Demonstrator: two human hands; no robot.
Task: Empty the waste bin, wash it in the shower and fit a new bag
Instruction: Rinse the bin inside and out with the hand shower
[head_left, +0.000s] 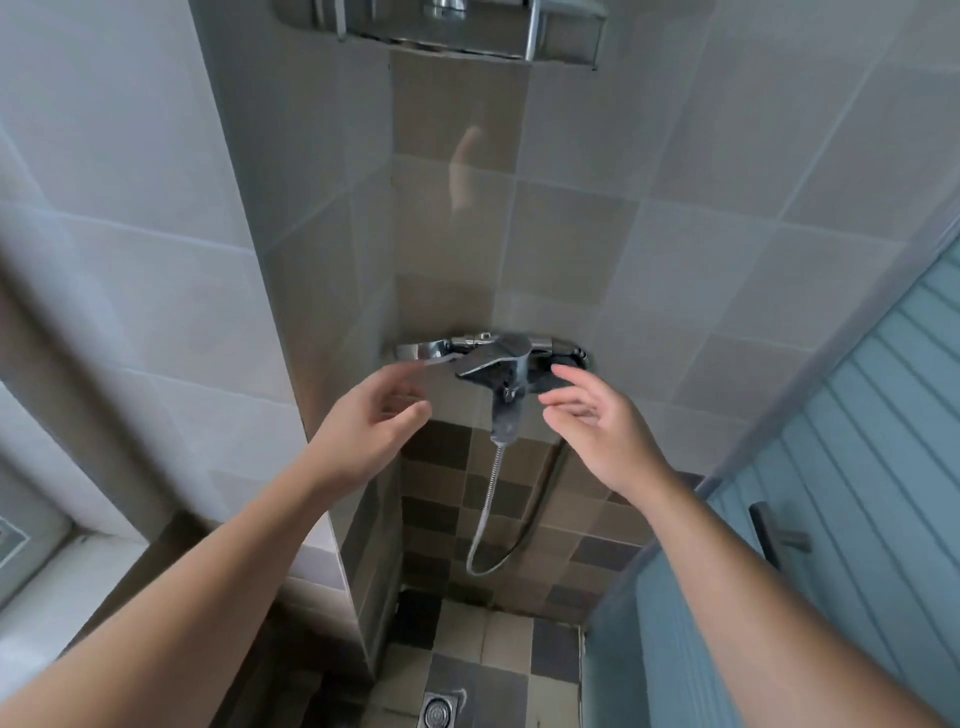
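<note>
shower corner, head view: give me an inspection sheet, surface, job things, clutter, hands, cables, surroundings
surface: floor of small brown, grey and beige square tiles, with a round metal floor drain at the bottom edge.
job's things: chrome wall-mounted shower mixer tap with its lever pointing toward the camera; no waste bin or bag seen.
clutter: nothing seen.
hands: left hand and right hand both empty, fingers loosely spread, either side of the tap, not gripping it.
cables: ribbed metal shower hose hangs in a loop from under the tap.
surroundings: pale grey wall tiles, chrome wire shelf at top, blue panelled door at right.
</note>
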